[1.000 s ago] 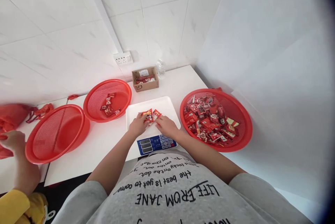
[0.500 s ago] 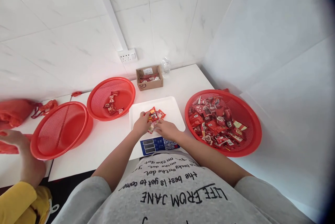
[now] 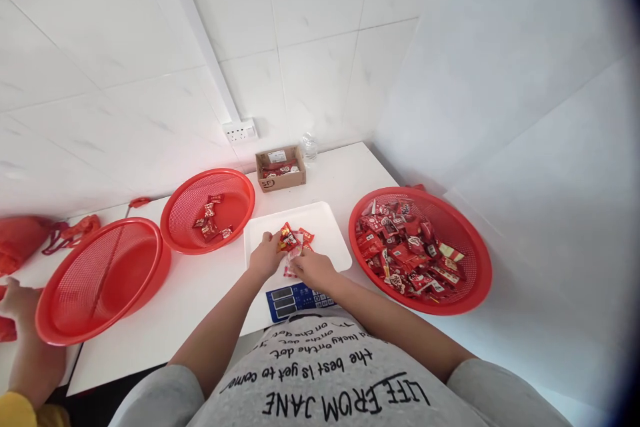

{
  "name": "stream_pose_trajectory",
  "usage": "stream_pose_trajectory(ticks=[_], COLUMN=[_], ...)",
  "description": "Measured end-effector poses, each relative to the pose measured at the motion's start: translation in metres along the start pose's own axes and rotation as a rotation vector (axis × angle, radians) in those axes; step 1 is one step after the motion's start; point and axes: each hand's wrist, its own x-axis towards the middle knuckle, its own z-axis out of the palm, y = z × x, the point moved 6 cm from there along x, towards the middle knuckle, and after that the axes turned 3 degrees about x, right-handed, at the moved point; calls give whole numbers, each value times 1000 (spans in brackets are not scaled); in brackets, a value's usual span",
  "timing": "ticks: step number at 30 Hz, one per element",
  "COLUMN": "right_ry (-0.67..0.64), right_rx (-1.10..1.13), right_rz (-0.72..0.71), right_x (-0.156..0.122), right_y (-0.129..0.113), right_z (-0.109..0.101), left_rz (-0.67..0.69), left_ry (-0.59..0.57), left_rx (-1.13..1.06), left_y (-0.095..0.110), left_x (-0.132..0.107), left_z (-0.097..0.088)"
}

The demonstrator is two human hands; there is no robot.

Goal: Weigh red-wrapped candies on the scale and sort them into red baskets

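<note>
Over the white tray of a scale [image 3: 325, 220], both my hands are close together among small red wrapped snack packets. My left hand [image 3: 267, 256] is closed on a red and yellow snack packet [image 3: 288, 238] at its fingertips. My right hand [image 3: 314, 269] pinches a pale pink and white packet [image 3: 296, 252], partly hidden by the fingers. More red packets [image 3: 307, 236] lie on the tray just beyond. The blue scale panel [image 3: 295, 300] shows in front of my body, its right part under my right forearm.
To the right stands a red basket [image 3: 480, 267] heaped with packets. Left are a red basket [image 3: 175, 214] with several packets and another red basket [image 3: 160, 287]. Behind sit a cardboard box [image 3: 283, 180] and a clear plastic item [image 3: 309, 146]. A co-worker's hand [image 3: 23, 307] is far left.
The view has tilted up, so the table things sit lower. My hands stay over the tray with the packets, slightly shifted. The co-worker's arm has moved further left.
</note>
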Motion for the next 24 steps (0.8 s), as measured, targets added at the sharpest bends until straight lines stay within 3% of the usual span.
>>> stream_pose_trajectory(ticks=[10,17,24], right_ry=[83,116,139], right_rx=[59,47,42], right_rz=[57,13,-24], right_x=[-3,-2,-3], right_y=[26,34,35], right_z=[-16,-17,-17], left_rz=[131,138,110], left_ry=[17,101,167], left_rx=[19,47,41], left_y=[0,7,6], left_x=[-14,-21,-11], left_z=[5,4,0])
